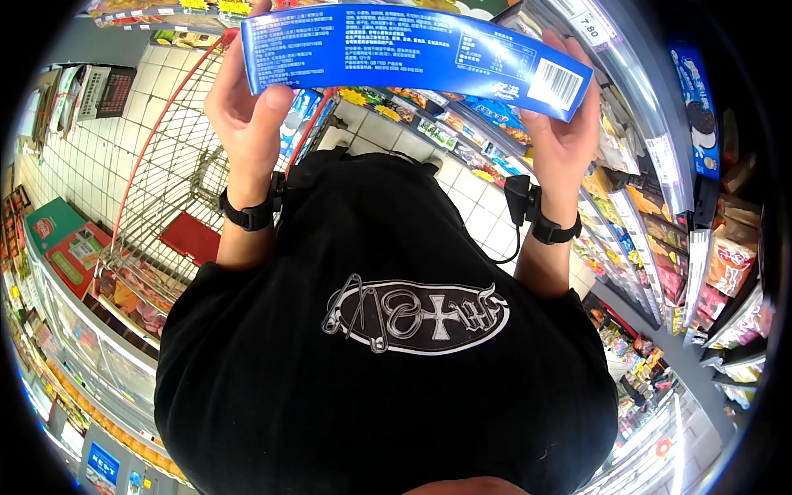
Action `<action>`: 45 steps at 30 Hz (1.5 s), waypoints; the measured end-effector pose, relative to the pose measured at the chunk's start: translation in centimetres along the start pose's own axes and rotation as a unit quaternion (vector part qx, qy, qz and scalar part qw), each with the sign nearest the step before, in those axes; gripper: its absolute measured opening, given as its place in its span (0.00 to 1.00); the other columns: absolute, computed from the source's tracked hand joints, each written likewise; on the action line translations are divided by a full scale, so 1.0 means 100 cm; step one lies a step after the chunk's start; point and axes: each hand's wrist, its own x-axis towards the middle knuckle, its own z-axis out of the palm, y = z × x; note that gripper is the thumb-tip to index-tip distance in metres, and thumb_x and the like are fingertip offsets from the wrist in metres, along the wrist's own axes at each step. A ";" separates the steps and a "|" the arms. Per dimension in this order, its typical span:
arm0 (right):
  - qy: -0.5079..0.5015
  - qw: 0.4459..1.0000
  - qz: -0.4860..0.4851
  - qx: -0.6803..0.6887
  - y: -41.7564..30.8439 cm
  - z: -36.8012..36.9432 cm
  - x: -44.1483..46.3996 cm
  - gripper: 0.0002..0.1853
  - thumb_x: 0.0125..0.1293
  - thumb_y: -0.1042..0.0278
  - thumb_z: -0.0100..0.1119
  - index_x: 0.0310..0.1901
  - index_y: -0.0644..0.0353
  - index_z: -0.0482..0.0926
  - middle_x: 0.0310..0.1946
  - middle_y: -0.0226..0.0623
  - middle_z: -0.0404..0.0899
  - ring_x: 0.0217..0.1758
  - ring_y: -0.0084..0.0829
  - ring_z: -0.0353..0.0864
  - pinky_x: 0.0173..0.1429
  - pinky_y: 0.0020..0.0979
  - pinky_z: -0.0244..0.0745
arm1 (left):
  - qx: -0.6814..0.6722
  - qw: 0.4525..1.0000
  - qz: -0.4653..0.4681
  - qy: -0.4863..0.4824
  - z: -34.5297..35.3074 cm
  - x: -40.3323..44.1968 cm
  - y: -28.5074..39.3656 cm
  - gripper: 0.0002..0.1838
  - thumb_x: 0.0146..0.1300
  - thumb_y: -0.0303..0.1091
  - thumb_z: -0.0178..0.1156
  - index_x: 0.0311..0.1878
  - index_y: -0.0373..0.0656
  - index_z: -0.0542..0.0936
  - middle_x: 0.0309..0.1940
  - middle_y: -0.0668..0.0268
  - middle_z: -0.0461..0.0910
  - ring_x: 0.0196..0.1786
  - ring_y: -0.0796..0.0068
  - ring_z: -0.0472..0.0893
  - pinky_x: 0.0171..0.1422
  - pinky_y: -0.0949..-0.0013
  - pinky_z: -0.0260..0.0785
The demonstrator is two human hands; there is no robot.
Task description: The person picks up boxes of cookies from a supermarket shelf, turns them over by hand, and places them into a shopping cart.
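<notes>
A long blue snack box is held up level at the top of the head view, its side with small white print, a table and a barcode facing me. My left hand grips one end, thumb at the lower edge. Around the other end my right hand is closed, its thumb under the barcode corner. Both wrists wear black straps with small devices. The fingers behind the box are partly hidden.
A wire shopping cart with red edging stands at the left, with blue packs near its edge. Shelves of packaged snacks with price tags run along the right. A green and red box is at far left.
</notes>
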 end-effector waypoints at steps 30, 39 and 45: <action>0.027 0.998 0.052 -0.027 -0.007 0.001 -0.003 0.40 0.60 0.36 0.58 0.63 0.63 0.68 0.60 0.44 0.70 0.57 0.29 0.73 0.63 0.29 0.65 | -0.059 0.992 -0.113 0.019 0.000 -0.009 0.002 0.27 0.65 0.32 0.59 0.63 0.26 0.66 0.52 0.57 0.76 0.53 0.73 0.77 0.60 0.72 0.67; 0.024 0.994 0.106 0.024 0.007 -0.010 -0.007 0.31 0.68 0.46 0.51 0.62 0.64 0.69 0.50 0.38 0.75 0.54 0.25 0.73 0.58 0.26 0.67 | 0.085 0.975 -0.180 -0.094 0.022 0.006 0.026 0.29 0.67 0.40 0.55 0.65 0.29 0.66 0.57 0.55 0.75 0.57 0.71 0.76 0.64 0.68 0.65; 0.004 0.997 0.005 0.077 0.000 0.000 -0.006 0.42 0.57 0.60 0.69 0.68 0.64 0.57 0.65 0.47 0.62 0.62 0.34 0.72 0.60 0.33 0.74 | 0.008 0.968 -0.238 -0.085 0.025 0.001 0.009 0.26 0.70 0.37 0.52 0.66 0.32 0.65 0.51 0.59 0.77 0.53 0.77 0.76 0.59 0.71 0.68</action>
